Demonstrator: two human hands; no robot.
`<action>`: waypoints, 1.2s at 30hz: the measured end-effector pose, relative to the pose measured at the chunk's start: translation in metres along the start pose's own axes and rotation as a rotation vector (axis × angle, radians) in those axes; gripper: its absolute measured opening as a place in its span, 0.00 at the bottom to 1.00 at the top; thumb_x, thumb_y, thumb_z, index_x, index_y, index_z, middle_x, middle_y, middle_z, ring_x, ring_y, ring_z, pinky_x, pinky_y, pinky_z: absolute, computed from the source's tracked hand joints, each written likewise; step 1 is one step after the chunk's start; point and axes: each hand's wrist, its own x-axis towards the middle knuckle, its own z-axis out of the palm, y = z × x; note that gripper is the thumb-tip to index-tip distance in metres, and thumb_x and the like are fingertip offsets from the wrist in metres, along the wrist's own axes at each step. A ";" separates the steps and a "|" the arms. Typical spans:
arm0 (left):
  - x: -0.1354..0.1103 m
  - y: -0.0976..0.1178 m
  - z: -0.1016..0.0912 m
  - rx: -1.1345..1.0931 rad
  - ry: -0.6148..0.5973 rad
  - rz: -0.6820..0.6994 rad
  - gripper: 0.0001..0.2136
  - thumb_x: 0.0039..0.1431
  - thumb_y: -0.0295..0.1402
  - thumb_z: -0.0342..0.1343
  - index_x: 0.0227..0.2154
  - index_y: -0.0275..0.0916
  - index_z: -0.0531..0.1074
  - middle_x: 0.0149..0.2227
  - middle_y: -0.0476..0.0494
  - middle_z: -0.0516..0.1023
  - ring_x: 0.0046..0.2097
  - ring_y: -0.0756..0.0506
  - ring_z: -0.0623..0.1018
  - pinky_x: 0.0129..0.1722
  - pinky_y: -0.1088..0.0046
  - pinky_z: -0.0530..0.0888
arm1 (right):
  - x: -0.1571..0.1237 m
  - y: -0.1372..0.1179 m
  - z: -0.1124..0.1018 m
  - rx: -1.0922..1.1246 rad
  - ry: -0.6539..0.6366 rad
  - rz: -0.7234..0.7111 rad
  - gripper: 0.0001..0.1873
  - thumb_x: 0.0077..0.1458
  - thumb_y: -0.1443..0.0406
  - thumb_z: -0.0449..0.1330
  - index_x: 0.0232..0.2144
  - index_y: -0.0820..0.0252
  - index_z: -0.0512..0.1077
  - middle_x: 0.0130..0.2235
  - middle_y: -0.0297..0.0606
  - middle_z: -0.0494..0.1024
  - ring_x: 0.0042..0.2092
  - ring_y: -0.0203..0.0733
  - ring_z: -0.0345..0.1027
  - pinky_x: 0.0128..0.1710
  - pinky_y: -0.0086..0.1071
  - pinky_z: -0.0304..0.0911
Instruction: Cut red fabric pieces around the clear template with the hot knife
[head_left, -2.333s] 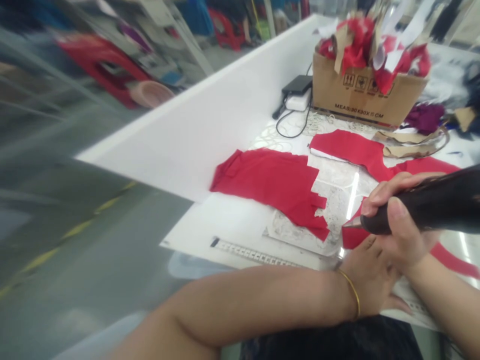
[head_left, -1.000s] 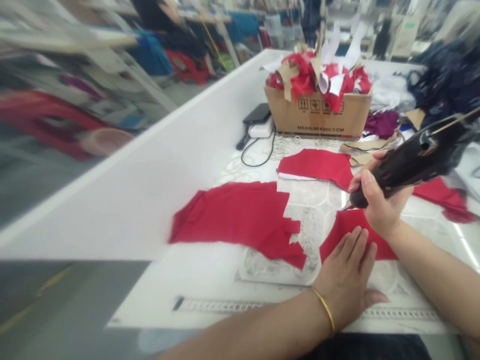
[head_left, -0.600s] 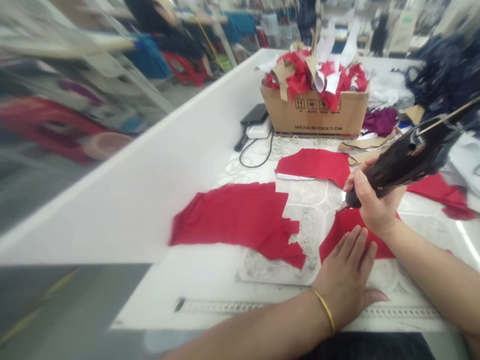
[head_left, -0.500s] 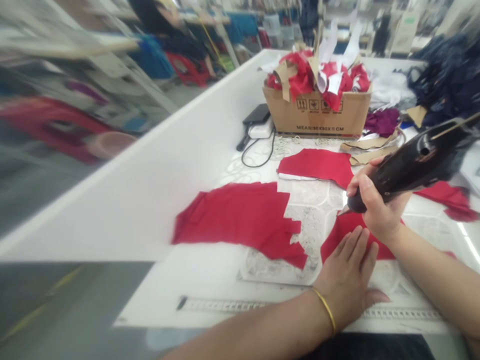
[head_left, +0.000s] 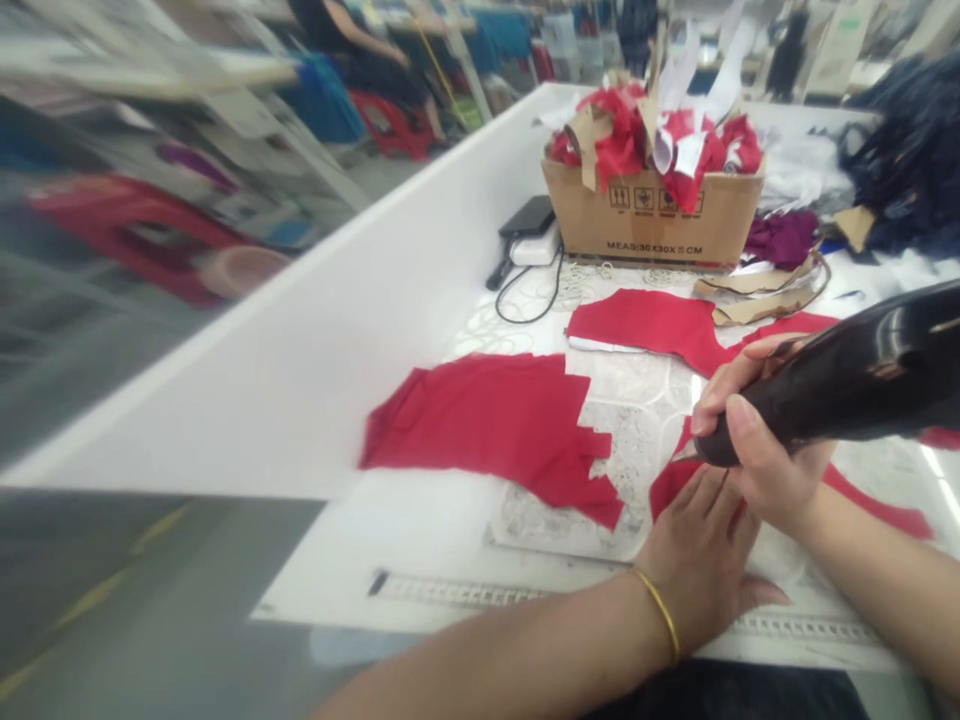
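A thin gold bangle [head_left: 663, 608] goes round the left wrist [head_left: 684, 595]. Both forearms [head_left: 540, 640] are bare. Dark clothes [head_left: 750, 692] cover the lap.

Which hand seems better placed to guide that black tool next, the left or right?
Probably the right hand: it grips the black tool, whose tip is at the red piece. The left hand lies palm down on that same piece.

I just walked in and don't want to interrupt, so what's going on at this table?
A person's right hand grips a black tool, its pointed tip at a red fabric piece; whether they touch is unclear. The left hand rests on that piece. A jagged-edged red cloth lies to its left, and a cardboard box stands farther back, heaped with scraps.
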 end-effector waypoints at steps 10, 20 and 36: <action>0.001 -0.001 0.003 -0.074 0.052 -0.004 0.42 0.61 0.64 0.49 0.60 0.28 0.64 0.57 0.26 0.73 0.62 0.31 0.70 0.63 0.53 0.68 | 0.002 -0.001 -0.001 -0.049 -0.032 -0.040 0.14 0.58 0.68 0.61 0.45 0.51 0.65 0.29 0.27 0.73 0.25 0.36 0.69 0.25 0.33 0.70; 0.001 -0.011 -0.005 0.007 0.144 0.025 0.39 0.67 0.60 0.42 0.60 0.25 0.65 0.63 0.20 0.66 0.69 0.29 0.62 0.64 0.53 0.67 | 0.033 0.012 -0.047 -0.195 0.227 -0.074 0.11 0.57 0.62 0.65 0.39 0.55 0.67 0.26 0.27 0.74 0.22 0.34 0.68 0.23 0.31 0.68; 0.001 -0.015 -0.005 0.043 0.033 0.046 0.36 0.70 0.56 0.42 0.61 0.24 0.64 0.63 0.18 0.66 0.67 0.28 0.65 0.62 0.52 0.68 | 0.028 0.017 -0.047 -0.224 0.230 -0.069 0.10 0.59 0.60 0.64 0.39 0.55 0.66 0.24 0.25 0.74 0.22 0.35 0.69 0.24 0.31 0.68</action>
